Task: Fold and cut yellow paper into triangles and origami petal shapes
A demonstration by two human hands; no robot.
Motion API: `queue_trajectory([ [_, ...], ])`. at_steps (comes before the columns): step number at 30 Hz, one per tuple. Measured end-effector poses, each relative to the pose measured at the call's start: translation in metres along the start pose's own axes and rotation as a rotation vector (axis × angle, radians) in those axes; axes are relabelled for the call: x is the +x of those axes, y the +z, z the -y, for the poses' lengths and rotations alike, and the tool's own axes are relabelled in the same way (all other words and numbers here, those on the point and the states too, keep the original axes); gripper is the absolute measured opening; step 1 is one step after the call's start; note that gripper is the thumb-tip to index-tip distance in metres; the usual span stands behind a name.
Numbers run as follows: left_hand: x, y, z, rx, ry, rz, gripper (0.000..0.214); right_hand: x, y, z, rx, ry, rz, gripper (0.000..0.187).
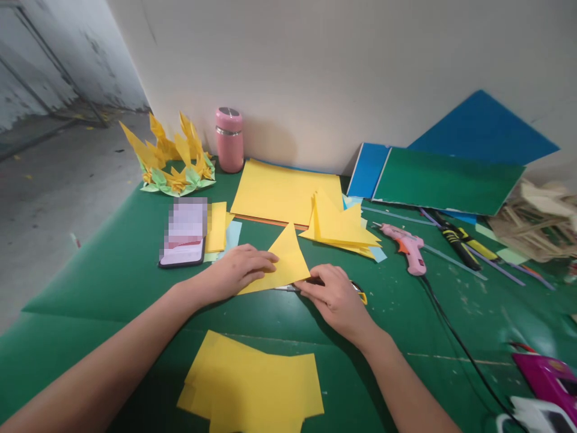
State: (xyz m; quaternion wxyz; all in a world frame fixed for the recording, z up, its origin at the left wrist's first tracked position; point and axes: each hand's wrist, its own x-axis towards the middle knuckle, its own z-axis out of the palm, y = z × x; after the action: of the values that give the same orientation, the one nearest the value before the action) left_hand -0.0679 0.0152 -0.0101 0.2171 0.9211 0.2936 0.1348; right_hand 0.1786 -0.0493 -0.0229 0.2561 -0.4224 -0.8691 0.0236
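A folded piece of yellow paper (291,258) with a pointed top lies on the green table in front of me. My left hand (243,270) rests on its left part, fingers stretched out flat. At the lower right corner, my right hand (336,297) has thumb and fingers closed on the paper. Partly hidden beneath that hand is a tool with a yellow-edged handle (362,294) and a metal end. Nearer to me lie several overlapping yellow paper pieces (256,382). Folded, pointed yellow pieces (340,225) are stacked beyond my right hand.
Yellow sheets (288,189) lie by the wall beside a pink bottle (229,141). A paper crown (178,159) and a phone (184,234) are at left. At right are a pink glue gun (408,246) with its cord, cutters (457,243) and a green board (446,180).
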Motion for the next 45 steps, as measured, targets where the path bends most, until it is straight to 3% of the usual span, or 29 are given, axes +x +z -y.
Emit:
queue_trajectory([
  [16,0.0,-0.001,0.001,-0.04,-0.007,-0.007,0.031,-0.006,-0.001,-0.002,0.07,-0.002,0.054,0.028],
  [38,0.001,0.0,0.004,-0.064,-0.028,-0.012,0.032,0.013,0.014,0.029,0.071,-0.085,0.065,0.023],
  [42,-0.001,0.001,0.003,-0.091,-0.036,-0.021,0.033,0.011,0.003,0.026,0.212,-0.106,0.123,0.024],
  [45,-0.001,-0.001,-0.002,-0.099,-0.03,-0.029,0.028,-0.001,-0.015,0.006,0.314,-0.01,0.044,0.026],
])
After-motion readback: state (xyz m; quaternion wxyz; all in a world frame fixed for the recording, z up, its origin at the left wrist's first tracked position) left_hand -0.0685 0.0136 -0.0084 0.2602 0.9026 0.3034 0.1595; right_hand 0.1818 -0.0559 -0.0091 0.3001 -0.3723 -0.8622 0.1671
